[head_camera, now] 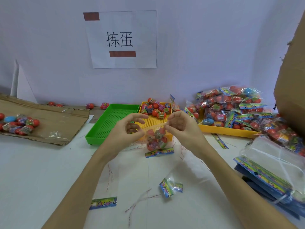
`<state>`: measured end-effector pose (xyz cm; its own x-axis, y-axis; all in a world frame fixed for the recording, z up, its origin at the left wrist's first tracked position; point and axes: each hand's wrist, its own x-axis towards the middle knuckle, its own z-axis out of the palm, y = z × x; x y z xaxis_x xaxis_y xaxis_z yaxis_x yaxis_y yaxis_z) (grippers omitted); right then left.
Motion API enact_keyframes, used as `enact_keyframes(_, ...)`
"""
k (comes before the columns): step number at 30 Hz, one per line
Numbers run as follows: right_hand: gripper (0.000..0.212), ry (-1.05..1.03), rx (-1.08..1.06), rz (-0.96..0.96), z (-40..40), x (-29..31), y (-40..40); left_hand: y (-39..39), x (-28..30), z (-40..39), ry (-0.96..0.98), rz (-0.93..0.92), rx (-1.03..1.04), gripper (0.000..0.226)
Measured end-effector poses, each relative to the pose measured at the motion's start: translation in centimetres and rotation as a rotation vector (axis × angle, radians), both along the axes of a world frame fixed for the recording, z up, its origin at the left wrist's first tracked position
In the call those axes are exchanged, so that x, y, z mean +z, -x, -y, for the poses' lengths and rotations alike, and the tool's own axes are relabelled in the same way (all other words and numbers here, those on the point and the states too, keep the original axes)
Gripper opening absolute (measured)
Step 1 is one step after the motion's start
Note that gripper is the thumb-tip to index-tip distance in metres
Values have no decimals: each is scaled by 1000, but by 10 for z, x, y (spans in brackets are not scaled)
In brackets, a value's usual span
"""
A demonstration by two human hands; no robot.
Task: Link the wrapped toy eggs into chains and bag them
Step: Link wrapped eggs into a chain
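A clear plastic bag [156, 139] holding several red wrapped toy eggs hangs above the white table, its colourful header card at the bottom end. My right hand [179, 125] pinches the bag's upper edge on the right. My left hand [127, 128] is at the upper left of the bag with fingers curled near the edge; whether it grips the film is hard to tell. Loose wrapped eggs [156, 108] lie piled at the back of a yellow tray [153, 123].
An empty green tray [107, 123] sits left of the yellow one. Filled bags [231, 109] heap on a second yellow tray [227, 130] at right. Empty bags [270, 167] are stacked at right front. Cardboard [54, 121] with eggs [19, 123] lies left. Torn strips and header cards [103, 202] litter the table.
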<state>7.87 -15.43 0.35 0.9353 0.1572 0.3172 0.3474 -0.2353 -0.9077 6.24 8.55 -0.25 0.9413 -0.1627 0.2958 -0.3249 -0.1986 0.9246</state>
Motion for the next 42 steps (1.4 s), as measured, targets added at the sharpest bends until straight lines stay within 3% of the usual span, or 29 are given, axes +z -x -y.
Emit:
enact_keyframes(8, 38, 6, 189, 125, -16, 8, 13, 6, 2, 22, 23, 2, 66, 14)
enact_keyframes(11, 36, -11, 114, 46, -10, 11, 9, 1, -1, 20, 121, -12, 201, 4)
enact_keyframes(16, 27, 158, 102, -173, 0, 8, 4, -4, -5, 21, 164, -22, 357, 6)
enact_keyframes(20, 10, 161, 5, -126, -1, 5, 0, -2, -2, 21, 239, -127, 266, 10)
enact_keyframes(25, 12, 136, -2, -135, 0, 6, 1, 0, -1, 21, 247, -139, 192, 18)
enact_keyframes(30, 14, -79, -36, -242, -2, 11, 2, 0, -1, 26, 339, -137, 241, 21)
enact_keyframes(34, 15, -60, -30, -252, -6, 10, 4, 1, -2, 27, 351, -189, 184, 21)
enact_keyframes(39, 14, -50, -66, -266, -5, 12, 3, 3, -1, 28, 316, -189, 44, 52)
enact_keyframes(42, 13, -46, -61, -258, -3, 12, 2, 3, -1, 28, 298, -165, 71, 45)
